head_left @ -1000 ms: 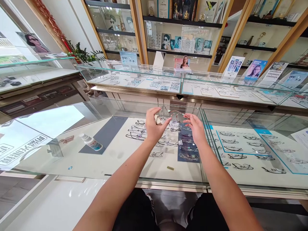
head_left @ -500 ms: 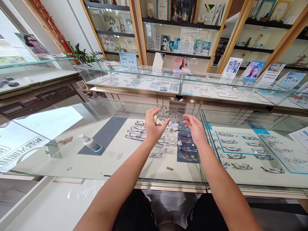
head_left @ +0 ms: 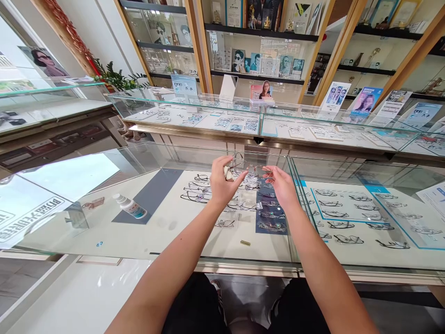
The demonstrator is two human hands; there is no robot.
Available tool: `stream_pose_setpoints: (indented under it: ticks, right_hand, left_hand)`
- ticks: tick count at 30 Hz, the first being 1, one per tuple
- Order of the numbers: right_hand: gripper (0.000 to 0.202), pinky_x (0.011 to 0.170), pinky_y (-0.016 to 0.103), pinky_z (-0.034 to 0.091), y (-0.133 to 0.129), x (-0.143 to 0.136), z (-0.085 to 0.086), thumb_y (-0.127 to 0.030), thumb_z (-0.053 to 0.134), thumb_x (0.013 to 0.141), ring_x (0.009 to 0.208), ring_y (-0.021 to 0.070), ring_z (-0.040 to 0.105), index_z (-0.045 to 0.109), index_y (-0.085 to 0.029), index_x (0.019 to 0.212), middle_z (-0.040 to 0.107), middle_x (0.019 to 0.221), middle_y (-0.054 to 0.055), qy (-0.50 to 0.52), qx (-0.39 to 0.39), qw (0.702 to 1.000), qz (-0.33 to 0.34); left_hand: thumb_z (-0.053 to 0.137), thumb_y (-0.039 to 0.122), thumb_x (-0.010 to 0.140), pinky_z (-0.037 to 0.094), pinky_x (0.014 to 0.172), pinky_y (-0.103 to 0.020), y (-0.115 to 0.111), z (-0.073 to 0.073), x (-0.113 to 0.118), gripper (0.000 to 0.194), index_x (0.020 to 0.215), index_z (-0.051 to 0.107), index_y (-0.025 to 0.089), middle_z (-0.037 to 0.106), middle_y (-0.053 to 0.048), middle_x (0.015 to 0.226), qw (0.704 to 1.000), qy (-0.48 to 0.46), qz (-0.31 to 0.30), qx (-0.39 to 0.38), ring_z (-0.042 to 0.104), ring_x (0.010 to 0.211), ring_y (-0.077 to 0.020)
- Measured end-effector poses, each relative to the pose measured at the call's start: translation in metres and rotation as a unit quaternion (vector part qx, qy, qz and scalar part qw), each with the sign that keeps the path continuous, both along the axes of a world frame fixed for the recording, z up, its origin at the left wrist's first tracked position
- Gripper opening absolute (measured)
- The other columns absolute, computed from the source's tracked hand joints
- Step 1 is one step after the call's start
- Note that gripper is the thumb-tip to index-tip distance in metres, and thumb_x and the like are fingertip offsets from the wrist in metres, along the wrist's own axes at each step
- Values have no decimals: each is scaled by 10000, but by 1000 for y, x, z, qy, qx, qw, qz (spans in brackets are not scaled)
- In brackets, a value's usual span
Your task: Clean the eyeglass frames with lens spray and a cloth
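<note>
A pair of thin metal-framed eyeglasses (head_left: 255,167) is held up between my hands over the glass counter (head_left: 194,248). My right hand (head_left: 282,185) pinches them at its fingertips, on the right side. Curled inside my left hand (head_left: 221,182) is a crumpled white cloth (head_left: 228,173). The left index fingertip is close to a clear lens (head_left: 238,160); whether it touches is too fine to tell. Behind and beneath the hands, several rows of eyeglasses (head_left: 200,196) lie in the case, some on a dark display mat (head_left: 262,228).
A white spray bottle (head_left: 130,205) is on the counter at left, above a grey mat (head_left: 158,190). A small gold-coloured bar (head_left: 245,242) lies near the front edge. To the right, another case (head_left: 351,218) holds more frames. Display counters (head_left: 208,130) stand opposite.
The eyeglasses have turned between my hands: a lens now shows beside the left fingertips, and the thin part at the right fingers sits lower. Both hands stay nearly in place.
</note>
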State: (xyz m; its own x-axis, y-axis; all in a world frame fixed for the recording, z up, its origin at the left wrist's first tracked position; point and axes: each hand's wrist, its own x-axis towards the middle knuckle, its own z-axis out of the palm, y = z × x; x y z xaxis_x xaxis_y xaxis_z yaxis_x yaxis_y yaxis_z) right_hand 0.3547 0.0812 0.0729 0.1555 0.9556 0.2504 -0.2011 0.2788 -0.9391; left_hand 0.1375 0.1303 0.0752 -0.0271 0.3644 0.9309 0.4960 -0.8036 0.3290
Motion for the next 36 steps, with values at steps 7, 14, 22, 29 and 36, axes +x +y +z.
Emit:
stream_pose_setpoints:
  ticks: [7,14,22,29,36]
  right_hand:
    - [305,959,419,531,-12,4,17,-572,693,976,1114,264,673,793,-306,1086,739,1242,64,-170,92,976,-102]
    - [196,1108,499,487,-17,-4,21,-475,700,992,1225,307,652,814,-324,1040,721,1192,84,-321,160,926,-117]
    - [177,1089,489,480,-14,-2,17,-441,687,996,1182,295,659,802,-308,986,726,1166,81,-315,153,932,-96]
    - [214,1040,446,491,-8,1,12,-484,727,955,1252,289,678,778,-277,936,762,1296,77,-230,79,970,-6]
    - [341,1054,449,536,-6,-2,11,-588,866,792,1134,280,734,773,-267,857,829,1123,62,-109,-6,992,66]
  left_hand:
    - [847,457,905,589,1022,-452,-2,0,2,528,1305,601,215,706,-150,1262,999,37,-3,-20,691,1214,-291]
    - [838,497,902,597,1023,-448,-7,1,5,539,1309,618,220,709,-156,1282,995,83,-29,-42,704,1229,-298]
    - [828,482,903,593,1024,-437,-11,2,7,511,1296,628,223,714,-145,1280,992,89,-52,-77,702,1230,-293]
    - [842,386,877,583,1036,-421,-17,6,9,555,1359,619,225,722,-115,1285,974,36,-150,-164,722,1164,-268]
    - [839,378,863,600,972,-405,-21,9,10,609,1400,592,233,704,-115,1318,955,15,-189,-230,723,1082,-248]
